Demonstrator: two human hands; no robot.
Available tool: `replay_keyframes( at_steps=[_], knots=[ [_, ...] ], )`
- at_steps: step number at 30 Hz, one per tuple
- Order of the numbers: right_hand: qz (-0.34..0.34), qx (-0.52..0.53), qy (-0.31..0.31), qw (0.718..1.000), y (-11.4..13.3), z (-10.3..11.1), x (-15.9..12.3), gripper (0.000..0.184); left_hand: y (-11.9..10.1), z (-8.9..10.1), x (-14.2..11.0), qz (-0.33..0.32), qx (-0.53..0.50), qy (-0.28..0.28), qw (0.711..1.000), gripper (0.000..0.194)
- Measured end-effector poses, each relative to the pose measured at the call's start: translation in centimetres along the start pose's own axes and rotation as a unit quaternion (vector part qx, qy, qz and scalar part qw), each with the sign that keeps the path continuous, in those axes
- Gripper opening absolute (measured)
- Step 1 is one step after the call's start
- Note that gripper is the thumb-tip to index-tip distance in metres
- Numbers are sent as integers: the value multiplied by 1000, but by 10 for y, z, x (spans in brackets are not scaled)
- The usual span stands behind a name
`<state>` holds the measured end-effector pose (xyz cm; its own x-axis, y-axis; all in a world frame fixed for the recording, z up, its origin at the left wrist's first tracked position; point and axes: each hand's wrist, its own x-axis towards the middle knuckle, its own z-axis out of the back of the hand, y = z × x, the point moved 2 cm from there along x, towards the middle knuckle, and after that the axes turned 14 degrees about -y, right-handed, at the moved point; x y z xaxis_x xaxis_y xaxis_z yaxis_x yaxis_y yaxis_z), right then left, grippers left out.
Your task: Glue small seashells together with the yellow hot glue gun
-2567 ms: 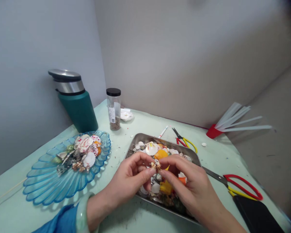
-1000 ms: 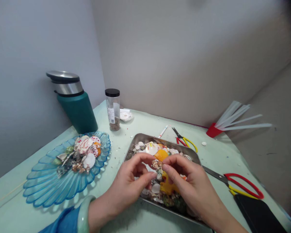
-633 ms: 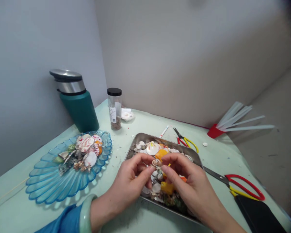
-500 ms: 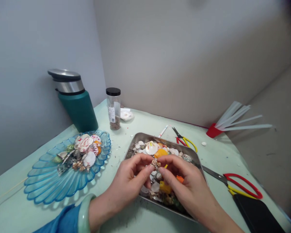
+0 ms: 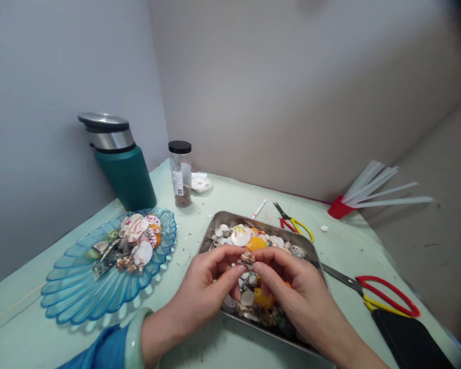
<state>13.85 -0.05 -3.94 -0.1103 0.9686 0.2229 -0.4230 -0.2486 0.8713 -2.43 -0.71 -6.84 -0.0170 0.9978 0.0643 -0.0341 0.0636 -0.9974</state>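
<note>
Between the fingertips of both hands is a small brown-and-cream spiral seashell piece (image 5: 248, 258); whether it is one shell or a cluster I cannot tell. My left hand (image 5: 215, 277) pinches it from the left, thumb and index finger closed. From the other side my right hand (image 5: 288, 277) grips it with thumb and forefinger. Both hands hover over a metal tray (image 5: 317, 252) full of mixed shells, with a white scallop shell (image 5: 241, 235) and an orange shell (image 5: 256, 246) near its far side. My hands hide part of the tray.
Left stands a blue shell-shaped dish (image 5: 72, 292) bearing shells. Behind it are a teal bottle (image 5: 128, 177) and a lidded jar (image 5: 181, 174). Small scissors (image 5: 292, 223), larger scissors (image 5: 384, 292), a black object (image 5: 407, 335) and a red cup (image 5: 340, 207) of translucent sticks lie right.
The small shell piece has been turned between my fingertips, showing its side rather than its round spirals. Both hands stay in nearly the same place; the view has shifted slightly.
</note>
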Motion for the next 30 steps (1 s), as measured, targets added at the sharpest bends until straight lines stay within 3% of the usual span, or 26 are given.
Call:
replay_keyframes(
  at_steps=[9, 18, 30],
  knots=[
    [17, 1, 14, 1000, -3, -3, -1, 16, 0, -1, 1, 24, -19, -7, 1000, 22],
    [89, -37, -26, 995, 2, -4, -2, 11, -2, -1, -1, 13, -21, -11, 1000, 21],
    [106, -77, -43, 990, 0, -3, -4, 8, -1, -2, 1, -1, -5, -34, 999, 19]
  ],
)
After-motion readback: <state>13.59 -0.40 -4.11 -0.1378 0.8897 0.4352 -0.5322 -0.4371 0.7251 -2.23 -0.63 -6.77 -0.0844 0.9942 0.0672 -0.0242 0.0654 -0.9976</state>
